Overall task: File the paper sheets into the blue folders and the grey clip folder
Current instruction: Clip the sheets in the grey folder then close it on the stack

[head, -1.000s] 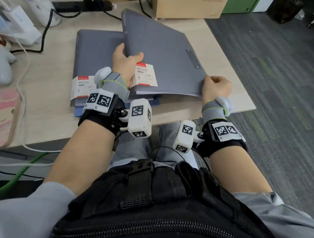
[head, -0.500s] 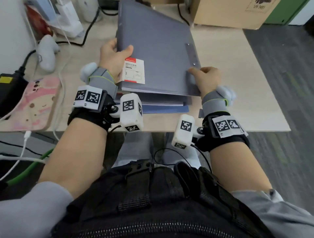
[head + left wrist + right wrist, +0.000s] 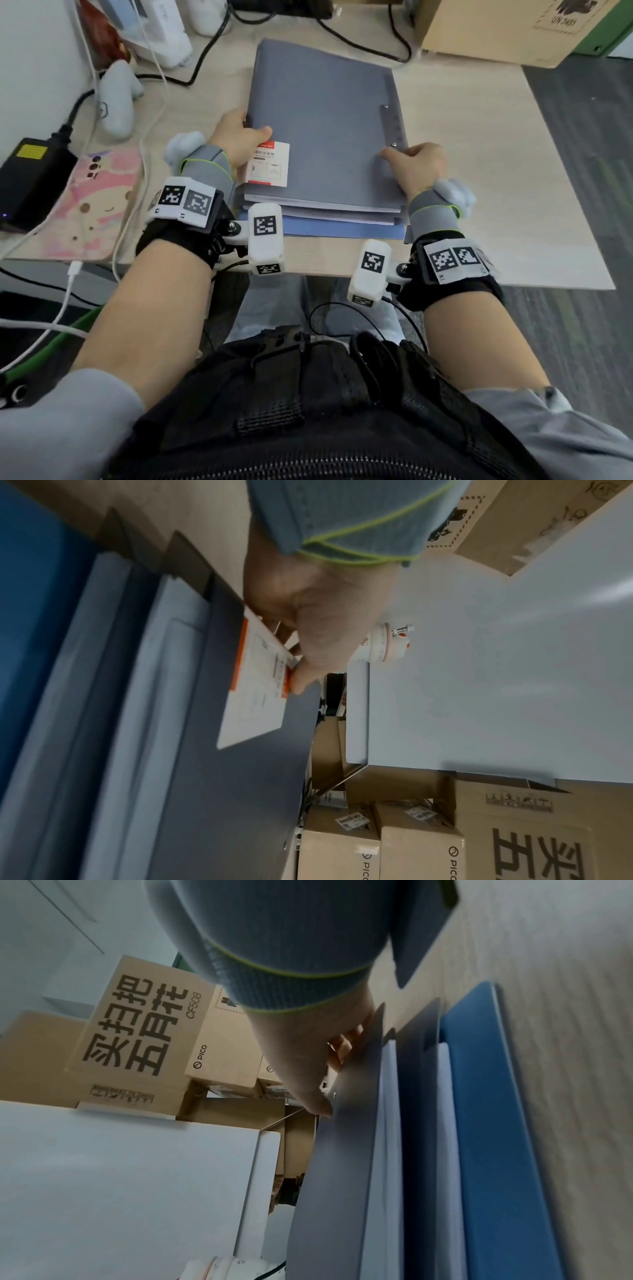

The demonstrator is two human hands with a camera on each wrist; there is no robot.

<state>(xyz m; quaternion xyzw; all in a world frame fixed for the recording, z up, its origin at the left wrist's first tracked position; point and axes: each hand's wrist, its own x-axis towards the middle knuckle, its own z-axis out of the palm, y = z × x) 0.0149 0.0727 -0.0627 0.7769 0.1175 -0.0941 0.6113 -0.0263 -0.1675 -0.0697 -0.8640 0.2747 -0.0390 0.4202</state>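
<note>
So the grey clip folder [image 3: 325, 126] that I had tilted up a second ago is now down flat, squared on top of the stack near the front edge of the desk [image 3: 479, 171].

Going left to right: pink mat [image 3: 92, 205] at the front left corner, one black power brick [image 3: 30, 174] touching its left side. Then my left hand [image 3: 239, 140], thumb on the cover right above the white label [image 3: 269, 164], fingers curled over the folder's left edge, so I'm gripping it. Stack count from the front: one grey clip folder on top with white paper sheets [image 3: 390, 1123] inside, one more grey cover under it with sheets too, and one blue folder [image 3: 342, 229] at the bottom that I can see. Can't tell if a second blue one is hiding in there.

My right hand [image 3: 416, 166] has the front right corner of the top folder, thumb pressed on the cover by the metal strip [image 3: 390, 126], fingers tucked under the edge. One cardboard box [image 3: 496, 31] sits at the far right corner.
</note>
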